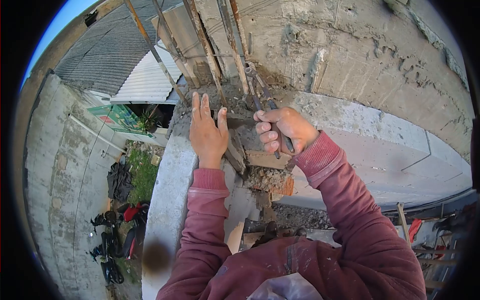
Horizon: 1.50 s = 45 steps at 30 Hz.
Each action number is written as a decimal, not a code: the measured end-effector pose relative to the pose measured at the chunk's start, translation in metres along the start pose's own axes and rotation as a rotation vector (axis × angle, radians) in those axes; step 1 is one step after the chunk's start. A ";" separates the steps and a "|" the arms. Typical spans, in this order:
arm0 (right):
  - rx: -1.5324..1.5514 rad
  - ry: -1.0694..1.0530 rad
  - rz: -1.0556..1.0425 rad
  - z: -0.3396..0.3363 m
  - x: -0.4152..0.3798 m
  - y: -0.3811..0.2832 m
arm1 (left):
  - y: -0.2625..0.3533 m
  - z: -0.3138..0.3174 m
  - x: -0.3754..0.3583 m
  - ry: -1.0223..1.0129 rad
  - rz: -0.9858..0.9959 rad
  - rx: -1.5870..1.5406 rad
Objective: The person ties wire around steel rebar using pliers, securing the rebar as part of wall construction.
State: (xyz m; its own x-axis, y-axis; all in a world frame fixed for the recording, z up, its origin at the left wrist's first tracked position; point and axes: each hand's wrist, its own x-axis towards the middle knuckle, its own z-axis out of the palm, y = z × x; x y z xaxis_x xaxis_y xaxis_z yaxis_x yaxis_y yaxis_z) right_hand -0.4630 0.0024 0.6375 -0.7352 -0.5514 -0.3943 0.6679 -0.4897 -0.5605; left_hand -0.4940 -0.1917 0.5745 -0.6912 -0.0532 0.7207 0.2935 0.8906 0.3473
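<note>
My right hand (285,130) is wrapped round the handles of a pair of metal pincers (267,92). The jaws point away from me and lie close to the foot of a rusty steel bar (235,50); whether they grip anything there cannot be made out. My left hand (207,130) has its fingers stretched out with nothing in them. It is beside the rough mortar at the foot of the bars, over the inner end of a pale block wall (172,185). Between my hands, a wooden board piece (235,155) stands at the gap in the wall.
Several upright bars rise ahead, with a board (175,30) behind them. A rough concrete wall (360,55) runs to the right above a row of light blocks (370,145). Down on the left, a motorcycle (120,235) stands on lower ground. Corrugated roofing (110,60) lies beyond.
</note>
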 end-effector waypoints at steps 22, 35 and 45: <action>-0.243 0.009 -0.115 -0.016 -0.010 0.008 | -0.001 0.003 0.007 0.036 -0.011 0.031; -0.384 0.677 -0.212 -0.128 -0.243 0.148 | 0.002 0.010 0.001 0.080 -0.111 -0.033; -0.683 0.711 -0.475 -0.148 -0.257 0.141 | 0.002 0.015 0.000 0.136 -0.137 -0.116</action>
State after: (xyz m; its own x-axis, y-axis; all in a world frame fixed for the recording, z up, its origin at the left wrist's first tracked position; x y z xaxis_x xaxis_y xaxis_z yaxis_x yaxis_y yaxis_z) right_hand -0.1968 0.1745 0.5522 -0.9464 0.2181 -0.2382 0.2544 0.0492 -0.9658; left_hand -0.5034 -0.1833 0.5661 -0.6364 -0.2374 0.7339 0.2824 0.8137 0.5080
